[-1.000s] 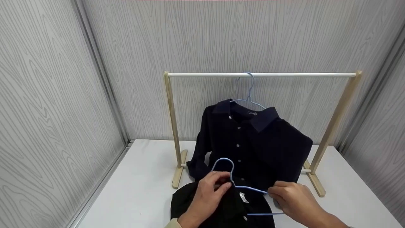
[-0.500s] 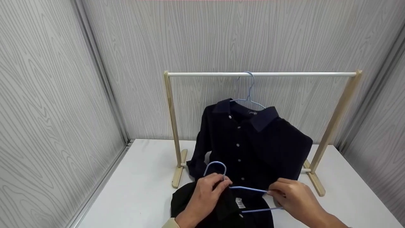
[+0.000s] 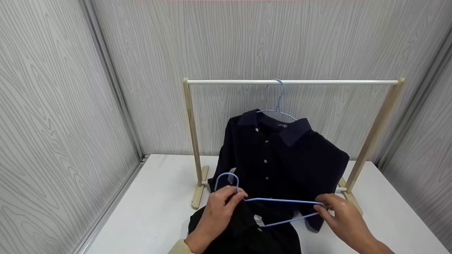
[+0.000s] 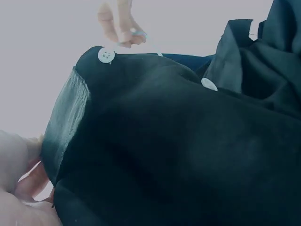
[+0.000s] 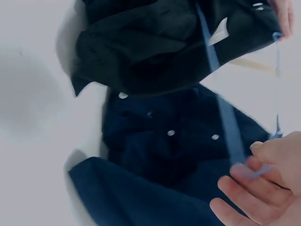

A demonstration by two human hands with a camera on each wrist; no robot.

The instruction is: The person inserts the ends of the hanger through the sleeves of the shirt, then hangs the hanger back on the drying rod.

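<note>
A blue clothes hanger [image 3: 282, 200] lies partly inside the neck of a dark shirt [image 3: 261, 240] at the table's front. Near the base of its hook, my left hand [image 3: 217, 211] pinches the hanger together with the collar; in the left wrist view fingers [image 4: 35, 181] press the cloth's edge. My right hand [image 3: 342, 215] grips the hanger's right end, which sticks out beyond the shirt; the right wrist view shows thumb and fingers [image 5: 256, 188] around that corner. The hanger's left end is hidden under the cloth.
Behind stands a wooden rack [image 3: 192, 130] with a white rail [image 3: 335, 82]. A navy shirt [image 3: 282, 151] hangs from it on another blue hanger [image 3: 279, 102], its hem reaching the white table [image 3: 155, 201]. Patterned panels enclose the back and sides.
Both hands and the hanger have risen slightly. The left hand has moved left with hook and collar, while the right has moved right, so more of the hanger's right arm shows.
</note>
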